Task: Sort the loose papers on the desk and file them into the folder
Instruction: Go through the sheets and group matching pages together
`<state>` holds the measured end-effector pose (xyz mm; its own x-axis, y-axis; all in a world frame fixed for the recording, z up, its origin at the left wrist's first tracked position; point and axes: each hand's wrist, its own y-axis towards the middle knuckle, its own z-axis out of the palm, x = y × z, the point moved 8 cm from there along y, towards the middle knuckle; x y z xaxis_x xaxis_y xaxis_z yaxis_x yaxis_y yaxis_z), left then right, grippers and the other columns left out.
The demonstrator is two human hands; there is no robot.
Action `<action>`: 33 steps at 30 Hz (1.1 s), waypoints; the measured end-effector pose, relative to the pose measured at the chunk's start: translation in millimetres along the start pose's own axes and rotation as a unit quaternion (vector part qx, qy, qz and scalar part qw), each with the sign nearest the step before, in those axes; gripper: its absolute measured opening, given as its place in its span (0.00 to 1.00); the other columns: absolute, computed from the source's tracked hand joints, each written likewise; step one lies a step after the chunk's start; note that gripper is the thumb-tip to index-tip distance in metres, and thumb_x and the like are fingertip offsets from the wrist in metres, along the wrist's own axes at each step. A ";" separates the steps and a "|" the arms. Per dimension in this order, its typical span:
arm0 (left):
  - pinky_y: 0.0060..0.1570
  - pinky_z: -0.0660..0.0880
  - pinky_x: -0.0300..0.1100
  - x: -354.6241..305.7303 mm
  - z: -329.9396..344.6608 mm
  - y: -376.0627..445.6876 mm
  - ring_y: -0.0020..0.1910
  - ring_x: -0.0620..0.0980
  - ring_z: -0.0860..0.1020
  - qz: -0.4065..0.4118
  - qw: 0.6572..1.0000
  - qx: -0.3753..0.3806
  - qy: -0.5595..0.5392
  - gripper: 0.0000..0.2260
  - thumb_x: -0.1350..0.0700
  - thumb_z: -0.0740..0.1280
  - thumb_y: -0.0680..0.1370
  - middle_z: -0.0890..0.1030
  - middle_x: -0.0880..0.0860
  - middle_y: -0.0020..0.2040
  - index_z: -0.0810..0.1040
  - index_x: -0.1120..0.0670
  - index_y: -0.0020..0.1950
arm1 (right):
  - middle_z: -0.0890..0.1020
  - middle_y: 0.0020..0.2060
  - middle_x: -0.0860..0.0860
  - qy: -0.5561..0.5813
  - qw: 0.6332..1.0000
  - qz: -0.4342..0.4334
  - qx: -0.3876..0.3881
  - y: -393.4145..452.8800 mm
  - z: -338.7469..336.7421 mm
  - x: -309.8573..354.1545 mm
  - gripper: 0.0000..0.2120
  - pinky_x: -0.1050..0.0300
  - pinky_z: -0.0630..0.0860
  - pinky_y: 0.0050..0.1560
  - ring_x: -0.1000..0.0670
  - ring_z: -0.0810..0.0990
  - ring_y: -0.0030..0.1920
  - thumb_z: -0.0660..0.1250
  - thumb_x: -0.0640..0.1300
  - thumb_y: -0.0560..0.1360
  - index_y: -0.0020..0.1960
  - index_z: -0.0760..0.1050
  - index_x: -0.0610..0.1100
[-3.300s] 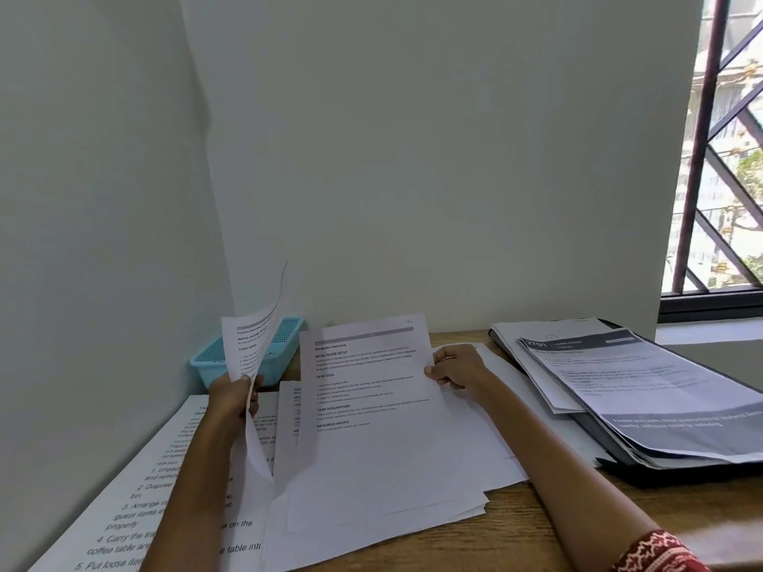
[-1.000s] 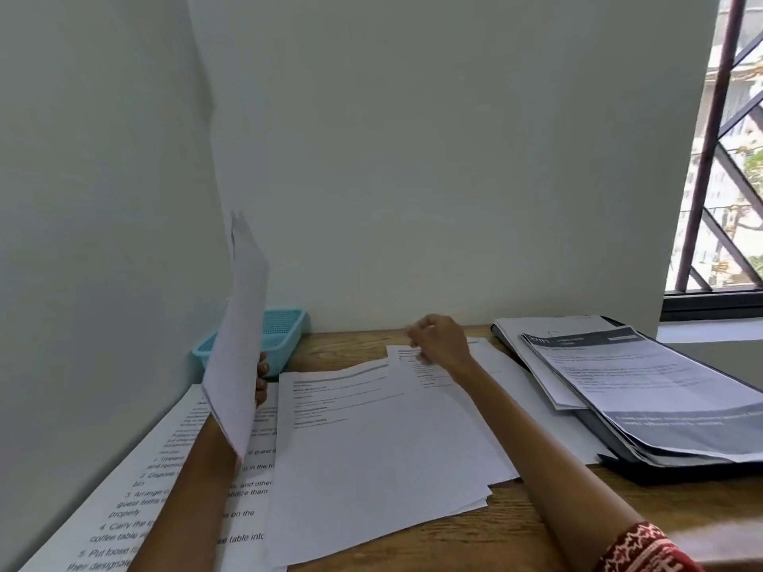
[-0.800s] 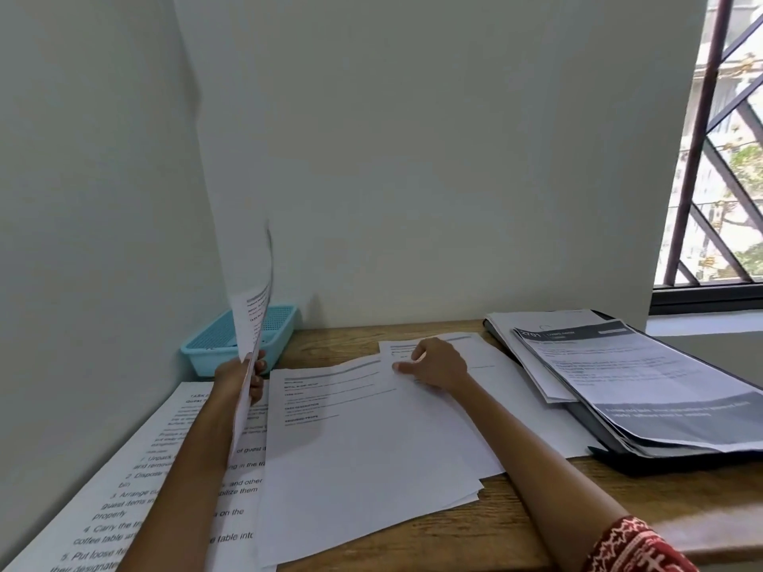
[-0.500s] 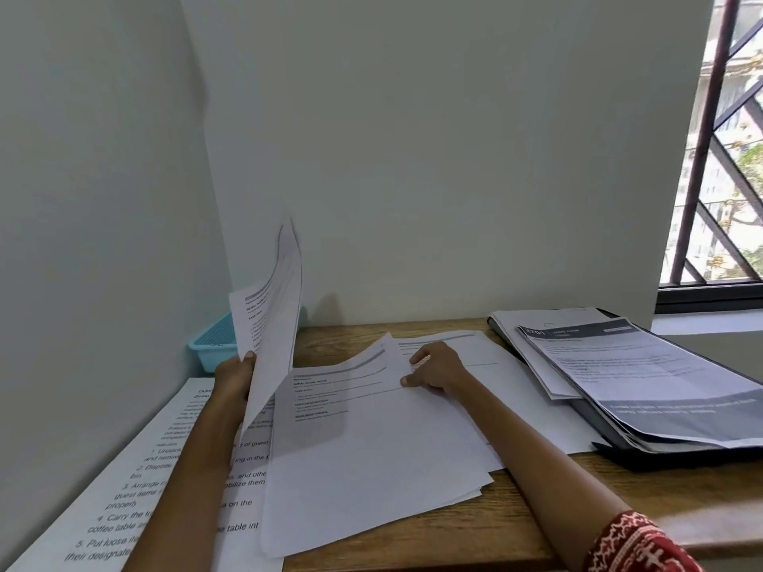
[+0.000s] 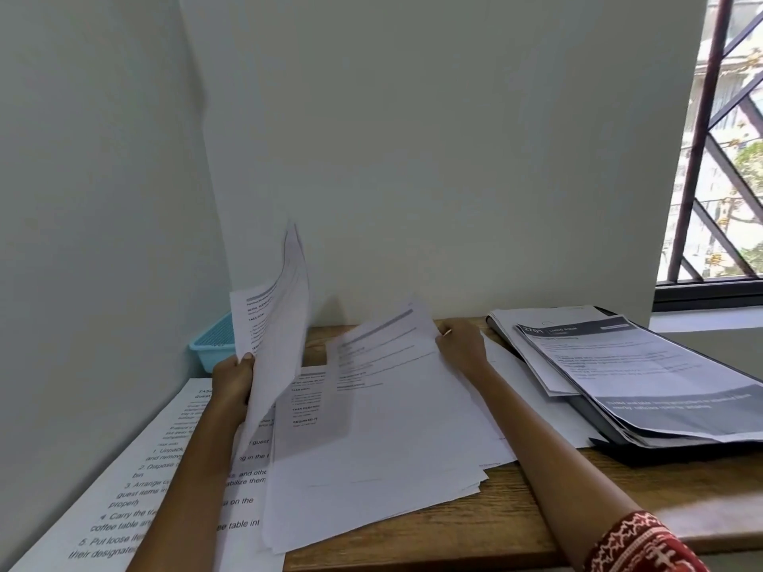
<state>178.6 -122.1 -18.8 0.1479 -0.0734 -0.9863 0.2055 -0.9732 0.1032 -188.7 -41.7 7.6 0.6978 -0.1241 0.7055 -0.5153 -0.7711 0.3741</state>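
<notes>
A loose stack of white printed papers (image 5: 384, 456) lies fanned out on the middle of the wooden desk (image 5: 475, 526), its corners reaching toward the front edge. The top sheet (image 5: 388, 348) is lifted at its far end and bows upward, a grey bar across its heading. A separate sheet bundle (image 5: 274, 336) stands nearly upright over the left part of the desk, curling at the top.

The folder (image 5: 677, 447), dark and lying open, sits at the right edge of the desk under the window, with several sheets on it; the uppermost page (image 5: 644, 377) carries a dark header band and a dark footer band.

The left hand (image 5: 233, 377) grips the upright bundle at its lower edge, thumb in front, forearm reaching in from the front edge. The right hand (image 5: 462, 344) pinches the far right corner of the lifted top sheet, fingers curled around it; a red patterned sleeve (image 5: 644, 547) shows at the lower right.

A large sheet (image 5: 124, 480) along the left edge of the desk shows numbered lines, partly readable: "Unpack", "Dispose", "Arrange", "Carry the", "Put loose". The headings "TASK" and "REQUIRED" can be made out on a stack page, though the small print is too blurred to read. A turquoise basket (image 5: 212, 344) sits in the far left corner.
</notes>
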 end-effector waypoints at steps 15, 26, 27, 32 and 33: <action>0.49 0.69 0.41 -30.6 33.3 -38.5 0.50 0.54 0.76 0.137 0.987 0.056 0.062 0.11 0.58 0.60 0.81 0.79 0.54 0.50 0.78 0.62 0.57 | 0.79 0.39 0.47 0.338 0.935 0.103 -0.002 -0.8 12.2 -6.3 0.11 0.61 0.70 0.32 0.49 0.75 0.39 0.63 0.35 0.76 0.37 0.75 0.46; 0.54 0.72 0.44 -26.6 40.9 -38.2 0.54 0.55 0.77 0.125 0.988 0.086 -0.002 0.10 0.60 0.60 0.81 0.80 0.58 0.53 0.78 0.62 0.56 | 0.75 0.35 0.49 0.409 0.910 0.051 0.050 -13.6 17.7 21.1 0.12 0.60 0.68 0.36 0.50 0.71 0.37 0.59 0.40 0.80 0.38 0.73 0.44; 0.54 0.72 0.44 -28.1 39.6 -40.4 0.53 0.55 0.77 0.129 0.988 0.080 -0.011 0.10 0.60 0.60 0.81 0.80 0.57 0.52 0.78 0.62 0.56 | 0.74 0.37 0.48 0.413 0.907 0.045 0.063 -16.2 19.2 23.8 0.12 0.59 0.68 0.39 0.49 0.71 0.39 0.58 0.44 0.81 0.40 0.73 0.44; 0.38 0.69 0.34 -57.8 33.0 -52.0 0.41 0.49 0.72 0.187 0.979 0.041 -0.068 0.10 0.61 0.58 0.81 0.75 0.51 0.37 0.73 0.58 0.42 | 0.79 0.52 0.48 0.380 0.917 -0.018 0.120 -27.0 17.5 53.8 0.09 0.58 0.77 0.52 0.50 0.79 0.49 0.65 0.43 0.78 0.57 0.73 0.42; 0.35 0.66 0.34 -70.2 31.5 -53.3 0.39 0.48 0.70 0.209 0.975 0.029 -0.061 0.12 0.61 0.57 0.81 0.72 0.50 0.35 0.70 0.56 0.38 | 0.79 0.56 0.46 0.371 0.922 -0.038 0.107 -24.8 11.6 63.2 0.13 0.52 0.78 0.56 0.48 0.79 0.54 0.67 0.42 0.77 0.60 0.72 0.41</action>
<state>126.7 -72.0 40.9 0.0900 -0.4891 -0.8676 0.0953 -0.8629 0.4963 -126.1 -37.6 35.8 0.1552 0.3351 0.9293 -0.3139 -0.8752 0.3680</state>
